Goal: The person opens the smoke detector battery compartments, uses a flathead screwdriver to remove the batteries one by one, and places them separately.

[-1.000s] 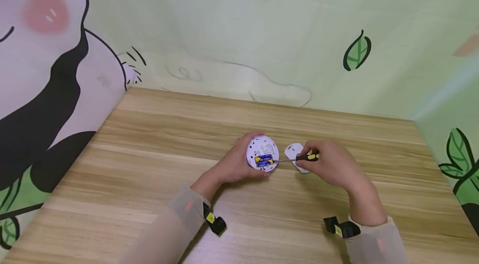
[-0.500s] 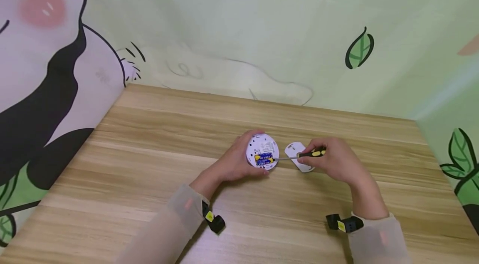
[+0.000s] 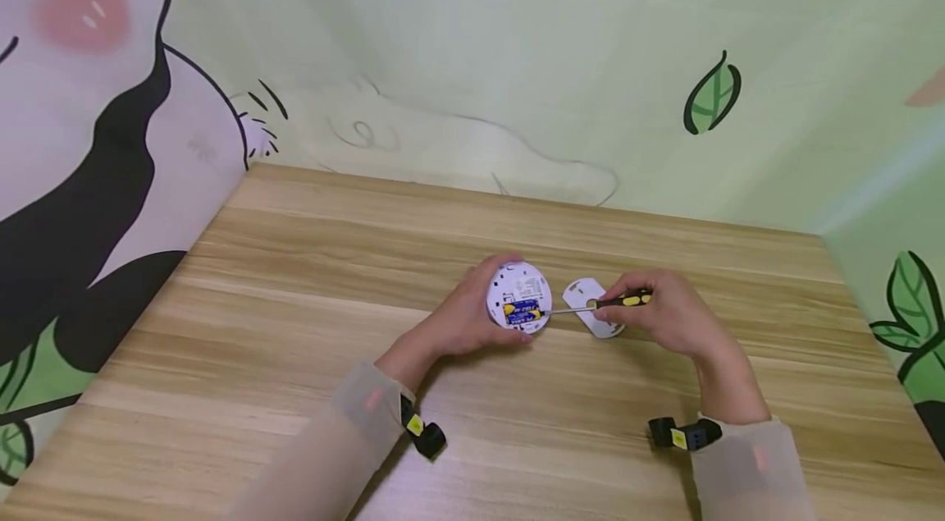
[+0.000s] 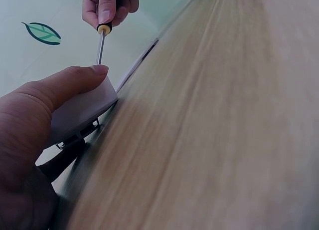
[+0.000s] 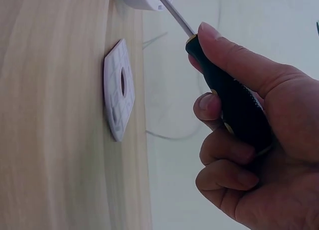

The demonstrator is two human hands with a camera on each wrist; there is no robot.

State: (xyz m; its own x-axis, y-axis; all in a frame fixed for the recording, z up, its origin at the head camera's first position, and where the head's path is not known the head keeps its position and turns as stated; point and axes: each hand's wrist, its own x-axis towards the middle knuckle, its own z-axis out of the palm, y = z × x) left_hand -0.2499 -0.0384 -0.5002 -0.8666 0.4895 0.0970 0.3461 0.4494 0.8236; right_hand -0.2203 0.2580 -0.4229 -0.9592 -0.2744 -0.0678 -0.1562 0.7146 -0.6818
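My left hand [image 3: 468, 312] grips a round white battery-powered device [image 3: 527, 279] by its left rim, thumb along the near side. Two blue-and-yellow batteries [image 3: 521, 312] lie side by side in its open compartment. In my right hand [image 3: 668, 312] is a screwdriver [image 3: 623, 301] with a black-and-yellow handle. Its metal shaft points left, and the tip meets the device at the right end of the batteries; exact contact is too small to tell. The right wrist view shows the fingers wrapped around the screwdriver handle [image 5: 239, 110].
A flat white plate [image 3: 591, 316] with a central hole lies on the wooden table [image 3: 310, 275], right of the device and partly beneath the screwdriver and right fingers. A painted wall [image 3: 443, 53] stands along the table's back edge.
My right hand and the screwdriver handle have shifted slightly right, uncovering more of the white plate. The tip stays at the battery ends. My left hand holds the device in nearly the same place.
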